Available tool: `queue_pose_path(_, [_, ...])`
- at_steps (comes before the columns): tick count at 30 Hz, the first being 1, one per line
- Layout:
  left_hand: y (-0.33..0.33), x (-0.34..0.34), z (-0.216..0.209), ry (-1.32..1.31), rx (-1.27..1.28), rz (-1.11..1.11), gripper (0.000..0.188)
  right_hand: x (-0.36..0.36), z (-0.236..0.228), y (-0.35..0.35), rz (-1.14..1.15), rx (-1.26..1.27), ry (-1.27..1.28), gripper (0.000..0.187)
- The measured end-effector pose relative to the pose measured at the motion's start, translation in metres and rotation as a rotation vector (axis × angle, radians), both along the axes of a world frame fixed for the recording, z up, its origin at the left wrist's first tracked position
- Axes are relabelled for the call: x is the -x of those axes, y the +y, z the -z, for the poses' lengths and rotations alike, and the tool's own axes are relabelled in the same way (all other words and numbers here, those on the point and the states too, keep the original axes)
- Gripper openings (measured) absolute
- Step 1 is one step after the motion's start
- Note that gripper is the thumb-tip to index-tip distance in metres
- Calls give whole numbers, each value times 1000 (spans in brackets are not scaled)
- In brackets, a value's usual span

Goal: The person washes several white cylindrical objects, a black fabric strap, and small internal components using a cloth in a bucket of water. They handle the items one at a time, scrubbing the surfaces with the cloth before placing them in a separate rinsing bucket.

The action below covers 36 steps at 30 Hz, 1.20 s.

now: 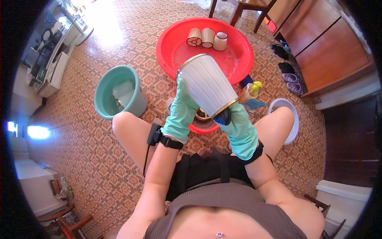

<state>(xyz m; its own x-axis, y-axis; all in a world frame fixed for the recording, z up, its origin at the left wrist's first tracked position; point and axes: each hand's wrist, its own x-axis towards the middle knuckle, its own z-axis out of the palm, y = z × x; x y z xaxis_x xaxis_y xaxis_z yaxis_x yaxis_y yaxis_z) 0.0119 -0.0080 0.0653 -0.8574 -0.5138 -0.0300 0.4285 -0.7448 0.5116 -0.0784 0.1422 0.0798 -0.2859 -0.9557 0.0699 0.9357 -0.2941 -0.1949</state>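
Over the near rim of the red basin, a white pleated lampshade (207, 84) with gold-edged rims is tilted in front of me. My left hand (181, 109), in a mint-green rubber glove, is closed on its left side. Gloved the same way, my right hand (240, 129) is at the lower right rim. A dark blue-black object (223, 116) shows between that hand and the rim; its kind is unclear. The right fingers are partly hidden. Three small beige lampshades (207, 38) lie at the far side of the red basin (165, 51).
A green bucket (137, 95) holding something whitish stands at left. To the right are a bottle with a yellow-green pump (250, 91) and a white basin (293, 133) beside my knee. Part of another red vessel (203, 128) shows below the lampshade. Farther off are a chair (250, 6) and purple clogs (292, 83).
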Motion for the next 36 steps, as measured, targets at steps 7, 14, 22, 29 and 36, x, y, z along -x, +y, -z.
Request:
queue_pose_path(7, [19,-3,-4,-131,113,28,76,4,16,-15,157,-317,951,54])
queue_pose_path(14, [8,-5,9,-72,127,-48,74,4,31,-25,174,-280,924,55])
queue_pose_path(22, [6,-9,-5,-6,90,-102,48,13,31,-26,198,-289,961,55])
queue_pose_path(29, [-8,-19,-36,-383,631,-371,11,12,26,-24,135,-283,956,55])
queue_pose_path(36, [6,-12,-41,-415,546,-449,24,-9,8,-21,113,-207,1188,53])
